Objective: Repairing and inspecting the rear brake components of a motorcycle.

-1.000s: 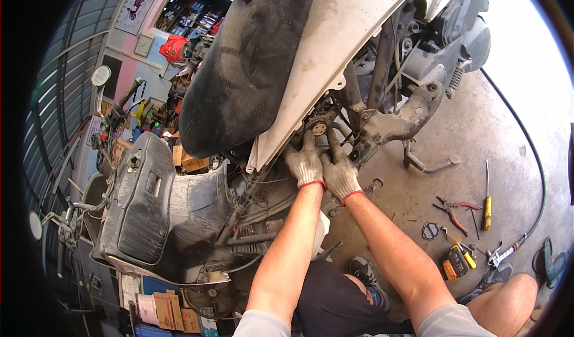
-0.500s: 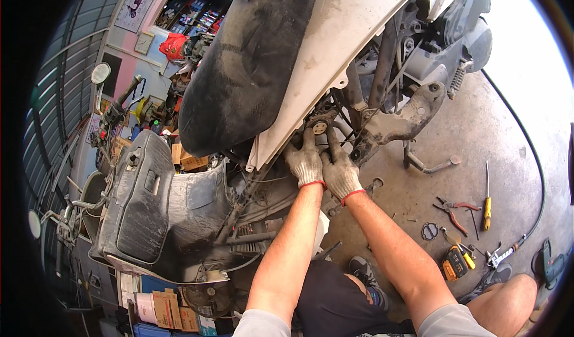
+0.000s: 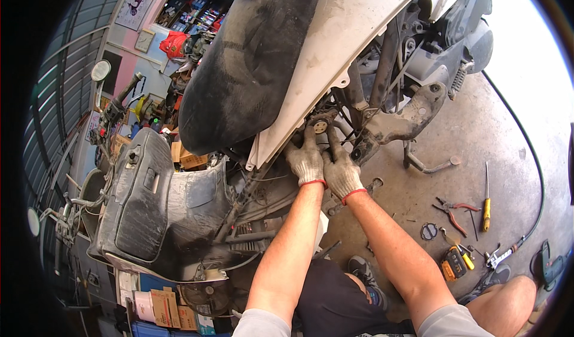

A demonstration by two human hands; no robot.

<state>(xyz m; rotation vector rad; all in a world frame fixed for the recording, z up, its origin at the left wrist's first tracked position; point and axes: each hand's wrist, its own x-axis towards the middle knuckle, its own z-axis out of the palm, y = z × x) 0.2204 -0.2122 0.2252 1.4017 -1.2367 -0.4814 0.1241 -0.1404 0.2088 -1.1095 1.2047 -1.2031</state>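
Both my hands wear off-white knit gloves with red cuffs and work side by side under the white side panel [image 3: 341,44] of a partly stripped scooter. My left hand [image 3: 306,161] points its fingers up to a small round part with holes [image 3: 321,126], its index finger against the lower left of it. From the right, my right hand [image 3: 342,171] reaches to the same part with a stretched index finger. The two hands hold the part between them; thumbs and other fingertips are mostly hidden. Above hangs the dusty black seat [image 3: 239,68].
On the concrete floor to the right lie a yellow-handled screwdriver [image 3: 487,211], red-handled pliers [image 3: 457,211], a black ring [image 3: 429,232], a yellow-black battery pack [image 3: 454,265] and an air hose [image 3: 541,181]. The scooter's metal bracket [image 3: 403,122] juts out beside my right hand.
Almost nothing differs. Both hands stay at the round part, which appears slightly turned; the view has shifted a little.
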